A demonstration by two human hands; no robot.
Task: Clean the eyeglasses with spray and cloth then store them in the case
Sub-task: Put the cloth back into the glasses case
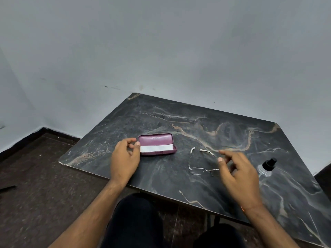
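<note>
Thin metal-framed eyeglasses (202, 163) lay unfolded on the dark marble-patterned table (197, 122), lower right of centre. Right hand (238, 172) hovered just beside them, fingers loosely spread and grasping nothing. Left hand (124, 158) was at the left end of the open maroon case (157, 144), thumb touching the folded white cloth (155, 148) inside. Clear spray bottle with black cap (266, 167) stood at the right.

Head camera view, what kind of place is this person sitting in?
Probably a plain room indoors, at a small table set near a corner. A dark marble-patterned table stands against a bare pale wall, over a dark speckled floor. Nothing shows whether it is a home or a workplace.
</note>
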